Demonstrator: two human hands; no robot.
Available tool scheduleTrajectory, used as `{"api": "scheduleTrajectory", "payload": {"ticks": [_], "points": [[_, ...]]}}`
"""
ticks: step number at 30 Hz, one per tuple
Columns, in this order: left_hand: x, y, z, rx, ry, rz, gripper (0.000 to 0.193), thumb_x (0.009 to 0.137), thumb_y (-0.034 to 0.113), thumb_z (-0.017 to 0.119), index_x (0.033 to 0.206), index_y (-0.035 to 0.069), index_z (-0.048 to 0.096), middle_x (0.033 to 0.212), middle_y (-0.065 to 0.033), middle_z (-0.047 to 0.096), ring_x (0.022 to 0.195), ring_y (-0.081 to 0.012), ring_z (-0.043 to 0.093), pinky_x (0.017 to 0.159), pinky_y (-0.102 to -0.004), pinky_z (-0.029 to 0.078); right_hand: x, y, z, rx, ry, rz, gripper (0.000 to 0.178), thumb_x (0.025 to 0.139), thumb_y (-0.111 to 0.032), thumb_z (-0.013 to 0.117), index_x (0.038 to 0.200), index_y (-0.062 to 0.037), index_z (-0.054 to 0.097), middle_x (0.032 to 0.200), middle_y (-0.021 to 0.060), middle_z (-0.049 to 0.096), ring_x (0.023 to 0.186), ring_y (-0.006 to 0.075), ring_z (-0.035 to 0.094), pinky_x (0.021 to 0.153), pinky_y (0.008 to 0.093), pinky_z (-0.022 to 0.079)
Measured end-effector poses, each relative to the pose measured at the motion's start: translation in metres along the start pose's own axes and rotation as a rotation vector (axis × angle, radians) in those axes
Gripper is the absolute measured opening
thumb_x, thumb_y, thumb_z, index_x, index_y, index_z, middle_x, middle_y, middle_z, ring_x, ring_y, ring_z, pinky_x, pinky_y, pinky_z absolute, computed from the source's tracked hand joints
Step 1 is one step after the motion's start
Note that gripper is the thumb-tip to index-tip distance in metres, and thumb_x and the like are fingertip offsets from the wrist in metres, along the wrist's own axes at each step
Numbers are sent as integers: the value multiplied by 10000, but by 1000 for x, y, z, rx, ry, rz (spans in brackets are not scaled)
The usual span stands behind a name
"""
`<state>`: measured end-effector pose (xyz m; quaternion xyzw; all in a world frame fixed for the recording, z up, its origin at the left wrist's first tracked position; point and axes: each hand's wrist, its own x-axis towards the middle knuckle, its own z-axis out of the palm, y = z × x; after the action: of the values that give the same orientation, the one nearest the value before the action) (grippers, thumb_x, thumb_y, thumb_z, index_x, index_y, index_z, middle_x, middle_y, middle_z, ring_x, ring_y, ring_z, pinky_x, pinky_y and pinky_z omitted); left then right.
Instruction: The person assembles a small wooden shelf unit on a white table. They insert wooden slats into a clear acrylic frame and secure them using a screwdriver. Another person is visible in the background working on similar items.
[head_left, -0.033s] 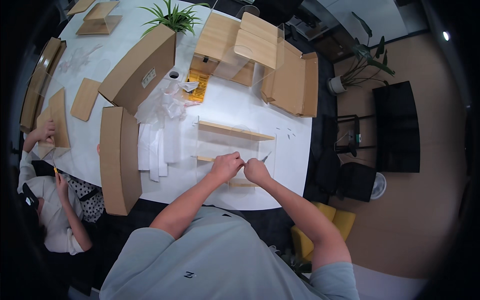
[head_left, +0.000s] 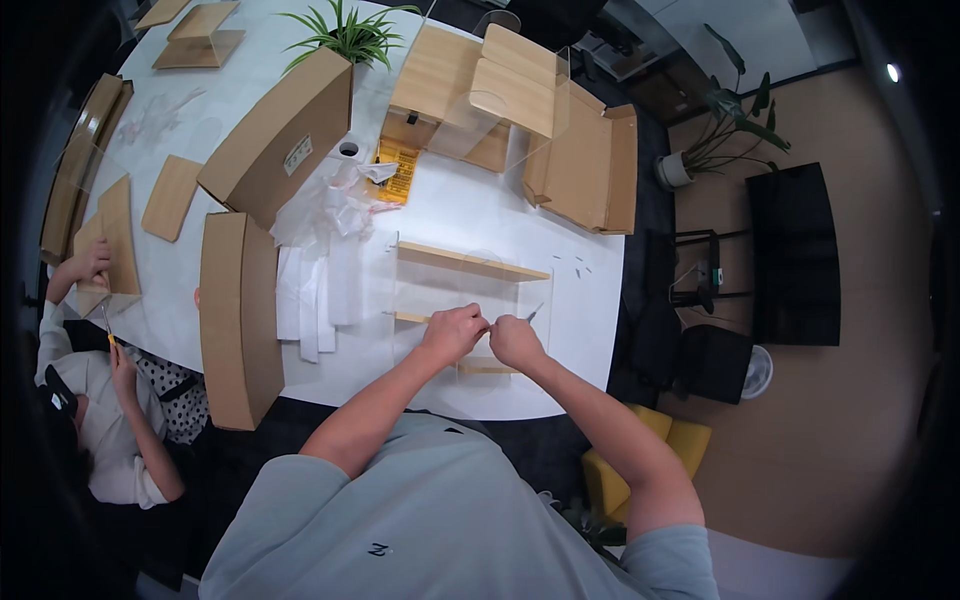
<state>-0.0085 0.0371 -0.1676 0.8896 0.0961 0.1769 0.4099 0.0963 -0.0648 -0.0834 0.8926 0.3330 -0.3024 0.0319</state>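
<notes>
In front of me on the table stands a small shelf with clear side panels and light wooden boards [head_left: 470, 262]. Over its middle, my left hand [head_left: 456, 331] is closed in a pinch; whatever it holds is hidden by the fingers. Right beside it, almost touching, my right hand [head_left: 515, 343] is closed around a slim tool, whose grey pointed end [head_left: 533, 313] sticks out past the knuckles; its kind cannot be made out. Several small screws [head_left: 577, 268] lie on the white table [head_left: 590, 320] to the right of the shelf.
Cardboard boxes [head_left: 240, 320] and crumpled plastic wrap [head_left: 320, 205] lie to my left. Farther back are a yellow tool case [head_left: 397, 172], an assembled wooden stand [head_left: 510, 85] and a potted plant [head_left: 350, 38]. At the far left a co-worker [head_left: 110, 420] holds a yellow-handled screwdriver [head_left: 110, 335].
</notes>
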Motion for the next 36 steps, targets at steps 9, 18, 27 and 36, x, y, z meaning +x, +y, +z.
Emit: {"api": "scheduleTrajectory", "payload": {"ticks": [9,18,27,36], "points": [[-1,-3,4,55,5,61,98,857,213,720,782,157,750,822,15,635,703,-204,660,554,-372,537,-10,16,-41,-395,21,-524,121,908,-136,494,893,-52,580,813,156,672,819,366,650,696,496,538],[-4,-2,4,10,52,14,126,826,217,756,753,125,711,825,12,632,697,-207,660,551,-378,537,-2,11,-38,-554,-1,-659,142,903,-160,512,901,-96,639,829,78,680,889,271,641,745,415,543],[-4,-4,5,12,48,24,52,763,135,751,742,118,707,825,13,634,711,-208,664,552,-381,536,5,9,-33,-683,-66,-714,177,925,-181,492,859,-93,631,795,98,703,789,303,678,650,426,535],[-3,-3,3,-22,37,0,23,771,146,750,793,149,745,819,20,634,717,-209,662,569,-374,539,12,-10,3,261,-95,247,202,850,-164,607,831,27,671,782,269,683,699,379,699,629,491,547]]}}
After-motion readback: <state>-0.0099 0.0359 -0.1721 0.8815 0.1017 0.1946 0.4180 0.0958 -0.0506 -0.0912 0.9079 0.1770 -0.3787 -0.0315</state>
